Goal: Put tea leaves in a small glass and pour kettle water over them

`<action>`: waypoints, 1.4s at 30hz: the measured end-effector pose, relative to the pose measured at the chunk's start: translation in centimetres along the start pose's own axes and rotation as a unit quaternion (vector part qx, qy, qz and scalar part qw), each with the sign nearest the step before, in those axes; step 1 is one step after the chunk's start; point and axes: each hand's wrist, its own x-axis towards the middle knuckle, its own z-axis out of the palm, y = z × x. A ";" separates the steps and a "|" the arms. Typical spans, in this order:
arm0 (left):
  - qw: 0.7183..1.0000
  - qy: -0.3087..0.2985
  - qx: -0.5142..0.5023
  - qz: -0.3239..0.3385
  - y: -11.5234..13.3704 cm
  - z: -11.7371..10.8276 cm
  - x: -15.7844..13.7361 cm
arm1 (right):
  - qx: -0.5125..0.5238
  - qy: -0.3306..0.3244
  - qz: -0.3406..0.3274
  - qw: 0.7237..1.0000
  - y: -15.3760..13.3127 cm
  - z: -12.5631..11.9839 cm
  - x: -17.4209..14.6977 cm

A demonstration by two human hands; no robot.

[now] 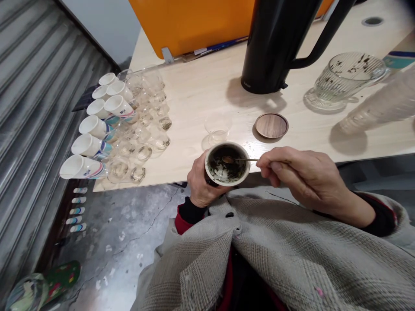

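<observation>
Directions are taken from the canister [227, 183] as the centre of the dial, with twelve o'clock toward the far side of the table [194, 99].

The canister, pale-rimmed and holding dark leaves [238, 169], is held at the near edge of the table, its mouth facing up. Whether its base touches the table cannot be determined. The left hand [201, 181] lies at eight o'clock, its fingers curled around the canister wall and gripping it directly. The right hand [301, 181] is at three o'clock, apart from the canister, with thumb and fingers pinching the handle of a slender spoon [228, 160]. The spoon handle crosses above the rim at three o'clock; the bowl lies within the mouth, over the leaves. Any load on the spoon is too small to confirm.

A clear cup [218, 129] stands just beyond the rim, between eleven and twelve. A round wooden lid [271, 125] lies flat near two o'clock. Farther out, a black kettle [270, 47] stands at one o'clock, and a ribbed glass mug [343, 82], dark leaf pieces on its inner wall, at two. A stack of clear cups [379, 101] lies between two and three. Clear cups with leaves in the bottom [144, 151] are grouped at ten; white paper cups [92, 125] adjoin them, between nine and ten.
</observation>
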 end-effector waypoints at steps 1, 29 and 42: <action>1.000 0.001 0.004 0.002 0.0 0.0 0.0 | -0.005 -0.001 0.000 1.000 0.0 0.0 -0.1; 0.997 0.029 0.020 0.062 -0.6 0.5 -0.2 | 0.027 -0.101 -0.034 0.994 -0.3 0.2 0.2; 0.996 0.038 -0.017 0.074 -0.8 0.7 -0.4 | 0.022 -0.119 -0.029 0.992 0.0 0.3 0.2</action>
